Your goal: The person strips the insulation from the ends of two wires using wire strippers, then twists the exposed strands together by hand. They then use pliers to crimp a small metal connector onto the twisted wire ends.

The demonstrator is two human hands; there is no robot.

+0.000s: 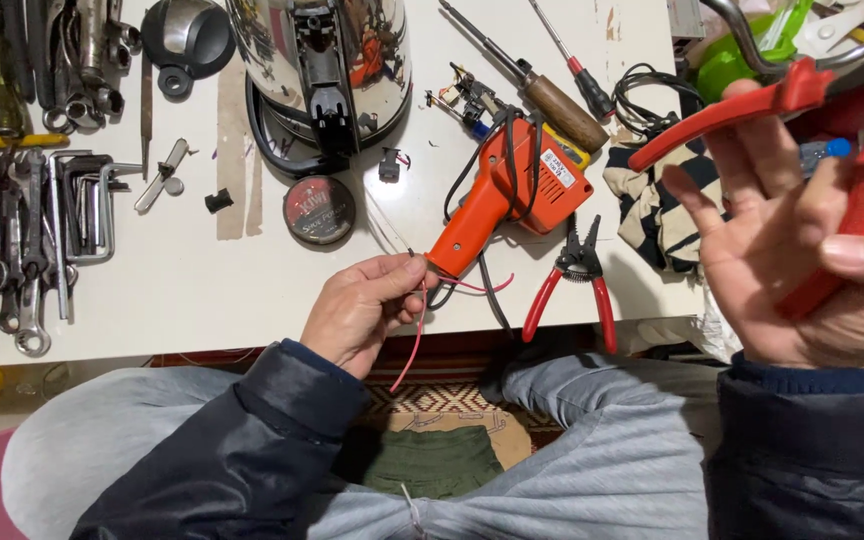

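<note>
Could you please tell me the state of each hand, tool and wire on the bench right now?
left hand: pinching the red wire, which hangs down
right hand: gripping red-handled pliers, handles spread
small red pliers: lying on table, handles apart
orange soldering gun: lying on table, unheld

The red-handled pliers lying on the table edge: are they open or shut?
Open. The small red-handled pliers lie flat with their two handles splayed apart toward the table edge, and the dark tips show a gap.

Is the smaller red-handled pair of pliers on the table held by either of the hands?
No: the smaller pliers lie untouched on the table, between both hands.
</note>
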